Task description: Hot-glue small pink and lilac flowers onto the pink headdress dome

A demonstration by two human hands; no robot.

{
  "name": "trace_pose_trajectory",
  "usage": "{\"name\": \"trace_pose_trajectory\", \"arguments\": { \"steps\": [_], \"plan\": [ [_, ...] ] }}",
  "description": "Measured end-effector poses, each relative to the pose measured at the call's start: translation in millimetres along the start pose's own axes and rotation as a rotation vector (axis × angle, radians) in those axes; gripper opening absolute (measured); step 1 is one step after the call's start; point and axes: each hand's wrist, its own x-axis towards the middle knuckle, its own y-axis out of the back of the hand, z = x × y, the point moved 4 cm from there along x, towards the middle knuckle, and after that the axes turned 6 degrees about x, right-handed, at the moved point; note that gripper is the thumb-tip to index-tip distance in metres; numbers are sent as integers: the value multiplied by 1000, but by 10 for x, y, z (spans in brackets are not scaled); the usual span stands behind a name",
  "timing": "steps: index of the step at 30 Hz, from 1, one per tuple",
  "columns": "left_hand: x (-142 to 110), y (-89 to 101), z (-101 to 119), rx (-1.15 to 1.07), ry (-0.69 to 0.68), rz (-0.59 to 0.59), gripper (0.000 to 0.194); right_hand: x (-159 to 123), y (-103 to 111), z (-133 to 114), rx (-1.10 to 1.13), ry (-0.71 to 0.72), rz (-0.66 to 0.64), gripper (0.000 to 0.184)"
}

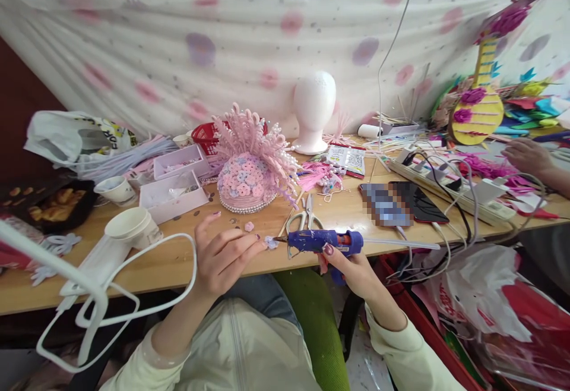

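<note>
Right hand grips glue gun, handle partly hidden; whether left hand pinches a flower is unclear.

Flowered headpiece, scissors on wooden table

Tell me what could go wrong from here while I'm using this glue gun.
Your left hand has its fingertips close to the nozzle, so hot glue might burn them. The glue stick juts out behind the glue gun near the phone cables and could snag one. The scissors lie just beyond the gun, so your right hand might knock them.
</note>
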Motion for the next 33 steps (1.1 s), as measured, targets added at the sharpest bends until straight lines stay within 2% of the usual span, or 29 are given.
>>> {"name": "trace_pose_trajectory", "arguments": {
  "steps": [4, 12, 16, 19, 22, 26, 28, 33],
  "plan": [
    [-25, -14, -11, -5, 0, -9, 21, -8, 18, 22, -30, -12, 7, 65],
    [-38, -7, -20, 4, -22, -39, 20, 19, 15, -38, 29, -5, -59, 61],
    [-62, -6, -40, 1, -4, -27, 21, 46, 79, -1, -34, 32, 43, 59],
    [-110, -64, -127, -42, 99, -6, 17, 67, 213, 98, -39, 92, 188, 56],
    [-187, -213, -324, -102, 304, -7, 10, 97, 397, 251, 30, 116, 335, 53],
    [-287, -491, -662, -148, 580, -102, 13, 147, 617, 429, 180, 68, 513, 50],
    [-301, -610, -786, -147, 624, -185, 15, 173, 674, 478, 229, 28, 544, 52],
    [-243, -761, -939, -89, 597, -301, 14, 203, 710, 520, 303, -9, 561, 51]
  ]
}}
